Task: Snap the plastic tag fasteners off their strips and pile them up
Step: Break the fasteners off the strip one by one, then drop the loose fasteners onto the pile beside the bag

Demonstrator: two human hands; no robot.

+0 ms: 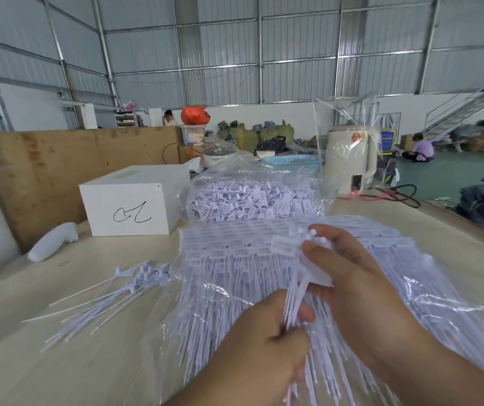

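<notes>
A wide sheaf of white tag-fastener strips (229, 268) lies on clear plastic across the table in front of me. My left hand (261, 347) grips the thin tails of a small bunch of fasteners (296, 291) low down. My right hand (355, 279) pinches the same bunch near its flat heads, just above the sheaf. A small pile of loose fasteners (118, 291) fans out on the table to the left. Behind the sheaf, a clear bag (249, 197) holds many more loose fasteners.
A white box (129, 203) with a black scribble stands at the back left, beside a white cloth roll (52, 241). A plywood board (44, 171) leans behind it. A cream appliance in plastic wrap (349, 162) and a black cable (401, 194) are at the back right.
</notes>
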